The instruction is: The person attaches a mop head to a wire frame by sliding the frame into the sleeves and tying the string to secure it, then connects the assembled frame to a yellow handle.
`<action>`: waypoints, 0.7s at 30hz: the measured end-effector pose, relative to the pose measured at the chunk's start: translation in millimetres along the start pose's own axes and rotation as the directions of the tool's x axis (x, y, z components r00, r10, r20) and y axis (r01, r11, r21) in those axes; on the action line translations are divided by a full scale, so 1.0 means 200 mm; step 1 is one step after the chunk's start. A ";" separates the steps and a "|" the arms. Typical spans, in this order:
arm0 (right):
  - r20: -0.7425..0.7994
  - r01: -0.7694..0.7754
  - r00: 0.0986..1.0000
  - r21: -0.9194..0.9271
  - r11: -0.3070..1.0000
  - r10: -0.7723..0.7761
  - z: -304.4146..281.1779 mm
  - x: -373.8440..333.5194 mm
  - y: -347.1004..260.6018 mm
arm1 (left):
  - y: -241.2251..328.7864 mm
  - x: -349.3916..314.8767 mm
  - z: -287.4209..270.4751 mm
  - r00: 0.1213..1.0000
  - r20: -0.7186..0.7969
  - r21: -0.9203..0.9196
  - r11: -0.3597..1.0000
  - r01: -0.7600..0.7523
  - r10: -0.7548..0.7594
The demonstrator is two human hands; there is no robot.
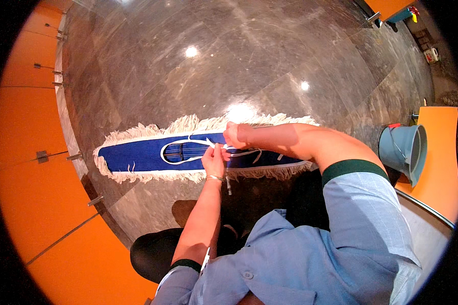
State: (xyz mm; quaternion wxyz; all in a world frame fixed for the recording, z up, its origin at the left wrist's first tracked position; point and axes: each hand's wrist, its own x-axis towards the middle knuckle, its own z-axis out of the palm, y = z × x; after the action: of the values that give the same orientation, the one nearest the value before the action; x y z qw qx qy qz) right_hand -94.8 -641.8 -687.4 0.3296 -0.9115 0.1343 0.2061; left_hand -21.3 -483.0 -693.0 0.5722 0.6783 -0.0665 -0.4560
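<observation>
A long dust mop head lies on the floor in front of me, with a blue backing and a cream yarn fringe. Its white-edged oval opening shows part of a dark wire frame. Over the middle of the mop, my left hand pinches a white tie string. Just above and to the right, my right hand is closed on the tie as well; its fingertips are partly hidden. A loose tie end curves over the backing to the right of my hands.
Orange panels with metal fittings line the left side. At the right, a grey-blue bucket with a wire handle stands by an orange panel. A white container is at the far right. Grey, shiny floor stretches ahead.
</observation>
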 end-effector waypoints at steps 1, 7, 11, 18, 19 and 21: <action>-0.042 -0.068 0.997 0.004 0.998 0.069 0.01 0.01 0.00 | 0.00 0.00 0.01 1.000 -0.007 -0.022 1.000 0.014 -0.014; 0.224 0.215 0.961 -0.224 0.951 -0.164 0.02 0.11 0.11 | -0.01 0.05 -0.03 0.974 0.025 -0.149 0.962 0.228 -0.227; 0.299 0.592 0.802 -0.279 0.756 -0.517 0.05 0.10 0.19 | 0.01 0.04 -0.04 0.949 0.048 -0.166 0.934 0.315 -0.312; 0.007 0.074 0.997 0.240 0.968 -0.078 0.06 0.04 0.10 | -0.01 0.05 -0.02 0.947 0.030 0.776 0.589 -0.224 0.320; -0.044 0.056 0.998 0.302 0.952 -0.045 0.06 0.06 0.08 | -0.03 0.05 -0.01 0.902 0.061 0.836 0.471 -0.281 0.428; 0.013 -0.011 1.000 0.326 0.945 0.007 -0.02 0.05 0.00 | 0.03 0.01 0.02 0.858 0.065 0.825 0.457 -0.333 0.509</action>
State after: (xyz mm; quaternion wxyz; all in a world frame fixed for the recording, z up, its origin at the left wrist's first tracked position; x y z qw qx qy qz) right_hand -84.4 -645.4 -688.2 0.4756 -0.8427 0.1686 0.1881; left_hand -20.7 -489.4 -689.9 0.2940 0.8647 -0.3790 -0.1492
